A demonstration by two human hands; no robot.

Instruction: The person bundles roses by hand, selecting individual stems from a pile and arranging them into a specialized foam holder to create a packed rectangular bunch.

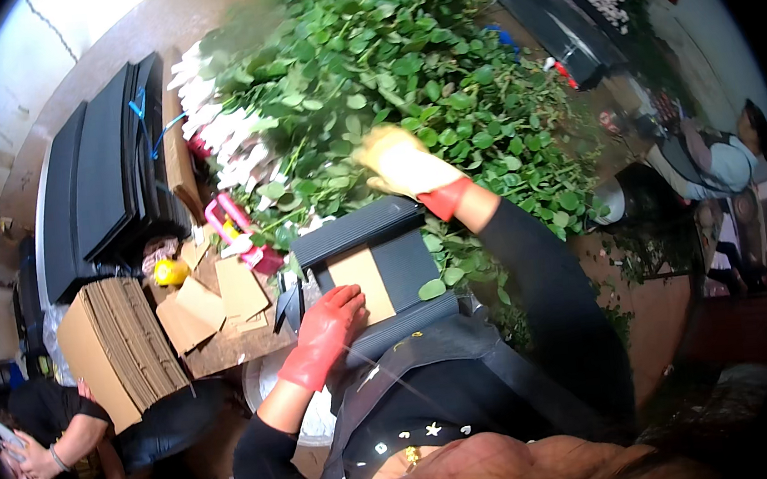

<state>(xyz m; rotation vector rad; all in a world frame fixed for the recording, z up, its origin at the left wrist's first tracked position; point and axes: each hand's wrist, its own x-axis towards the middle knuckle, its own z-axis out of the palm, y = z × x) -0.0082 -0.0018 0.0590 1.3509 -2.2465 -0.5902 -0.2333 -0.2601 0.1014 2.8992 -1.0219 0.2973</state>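
Note:
My left hand (330,330), in a red rubber glove, lies with its fingers on a tan cardboard piece (363,283). That piece rests on a black corrugated sheet (408,271), whose far and near sides are folded up. Beyond the far fold my right hand (399,163), in a cream glove with a red cuff, is blurred over a large heap of leafy green stems (369,70). Its thumb stands apart from the fingers, and I see nothing held in it. White-wrapped bundle ends (238,143) show at the heap's left side. A single leaf (432,290) overlaps the black sheet.
On the left stand black sheets (104,175) and a stack of folded cardboard (122,344). Loose cardboard (192,314), a yellow tape roll (171,272) and a pink tape dispenser (258,257) lie nearby. One person (52,439) is at lower left, another (711,156) at right.

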